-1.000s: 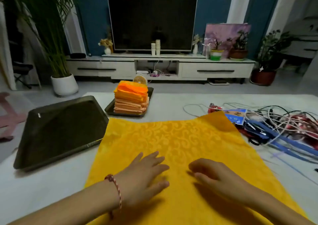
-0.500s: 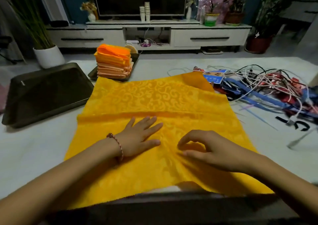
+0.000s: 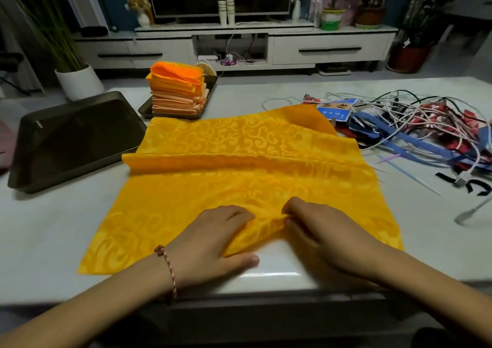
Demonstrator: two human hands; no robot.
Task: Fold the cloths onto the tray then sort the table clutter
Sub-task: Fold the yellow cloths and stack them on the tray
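Observation:
A yellow patterned cloth (image 3: 239, 166) lies spread on the white table (image 3: 48, 230), with a raised crease running across its middle. My left hand (image 3: 213, 238) and my right hand (image 3: 322, 233) sit side by side at the cloth's near edge. Both pinch that edge, which is bunched and lifted between them. A small dark tray (image 3: 145, 109) at the back carries a stack of folded orange cloths (image 3: 177, 89). A large dark tray (image 3: 72, 137) lies empty on the left. Table clutter (image 3: 415, 124) of tangled cables, blue straps and red pieces covers the right side.
A blue card (image 3: 335, 112) rests at the cloth's far right corner. Thin sticks (image 3: 407, 172) and a white cable end (image 3: 468, 212) lie at the right. The table's dark front edge (image 3: 266, 313) is close to me. Behind stand a TV cabinet and potted plants.
My head tilted down and moved closer. Both hands slid back to the cloth's near edge and went from resting flat to pinching it; a crease formed across the cloth.

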